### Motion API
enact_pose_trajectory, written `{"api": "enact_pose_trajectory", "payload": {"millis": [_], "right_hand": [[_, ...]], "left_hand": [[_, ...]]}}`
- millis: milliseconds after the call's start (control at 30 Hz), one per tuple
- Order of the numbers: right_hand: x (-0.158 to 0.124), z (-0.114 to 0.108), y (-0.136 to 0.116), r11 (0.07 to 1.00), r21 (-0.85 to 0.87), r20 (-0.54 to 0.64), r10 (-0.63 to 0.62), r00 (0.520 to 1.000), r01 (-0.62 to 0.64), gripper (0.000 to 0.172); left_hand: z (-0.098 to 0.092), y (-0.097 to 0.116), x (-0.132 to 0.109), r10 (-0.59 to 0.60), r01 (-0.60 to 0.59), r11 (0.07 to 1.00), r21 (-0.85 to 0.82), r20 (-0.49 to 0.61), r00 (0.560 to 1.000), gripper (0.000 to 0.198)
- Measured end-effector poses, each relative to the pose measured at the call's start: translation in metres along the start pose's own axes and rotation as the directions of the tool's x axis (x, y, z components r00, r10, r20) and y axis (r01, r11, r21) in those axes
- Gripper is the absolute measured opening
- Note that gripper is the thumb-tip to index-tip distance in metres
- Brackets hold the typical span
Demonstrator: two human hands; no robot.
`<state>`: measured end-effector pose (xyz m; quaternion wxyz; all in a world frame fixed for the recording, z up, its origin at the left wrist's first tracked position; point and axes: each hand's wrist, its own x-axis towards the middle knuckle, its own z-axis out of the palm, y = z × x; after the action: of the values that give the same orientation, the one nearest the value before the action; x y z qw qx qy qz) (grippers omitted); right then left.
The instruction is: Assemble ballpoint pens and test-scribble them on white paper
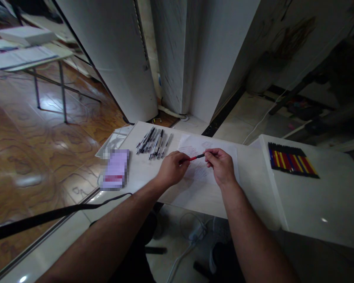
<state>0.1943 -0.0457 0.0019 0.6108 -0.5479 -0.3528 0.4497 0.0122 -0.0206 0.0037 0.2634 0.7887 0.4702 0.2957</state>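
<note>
Between my two hands a thin pen (192,158), red on the left and black on the right, is held level above the paper. My left hand (173,167) pinches its red end, and my right hand (220,165) has its fingers closed on the black end. Whether the black part is a cap I cannot tell. Under my hands lies a white sheet of paper (228,151) with reddish scribbled lines. Left of the sheet is a loose pile of clear and black pens (155,143).
A purple box-like item (116,169), blurred, lies at the table's left edge. On the raised surface to the right is a row of red, yellow and blue pens (292,160) with black ends. A white column (179,59) stands behind the table (206,200). Cables (194,236) lie on the floor below.
</note>
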Motion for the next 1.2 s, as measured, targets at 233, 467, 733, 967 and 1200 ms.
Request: {"api": "enact_pose_trajectory", "payload": {"millis": [233, 467, 733, 967, 1200], "right_hand": [[-0.0002, 0.0001, 0.0014, 1.000, -0.015, -0.004, 0.011, 1.000, -0.011, 0.025], [-0.0003, 0.0014, 0.0042, 0.998, -0.056, -0.010, 0.015, 1.000, -0.016, 0.029], [-0.0017, 0.0029, 0.0062, 0.995, -0.096, -0.013, 0.012, 1.000, -0.013, 0.037], [-0.0018, 0.0041, 0.0018, 0.999, -0.002, 0.014, 0.043, 0.999, -0.043, 0.036], [-0.0024, 0.0018, -0.0023, 0.989, 0.111, 0.078, 0.086, 0.993, -0.095, 0.037]], "left_hand": [[-0.0013, 0.0007, -0.0004, -0.012, 0.012, 1.000, -0.016, -0.004, 1.000, 0.011], [0.0000, -0.0009, -0.0008, -0.015, 0.014, 0.999, -0.042, -0.018, 1.000, 0.009], [-0.0006, 0.0000, -0.0004, -0.025, 0.025, 0.999, -0.023, -0.028, 0.999, 0.010], [-0.0012, 0.0033, 0.0002, -0.005, 0.005, 1.000, -0.024, -0.017, 1.000, 0.009], [-0.0011, 0.0016, 0.0004, -0.064, 0.070, 0.992, -0.103, 0.059, 0.996, 0.019]]}}
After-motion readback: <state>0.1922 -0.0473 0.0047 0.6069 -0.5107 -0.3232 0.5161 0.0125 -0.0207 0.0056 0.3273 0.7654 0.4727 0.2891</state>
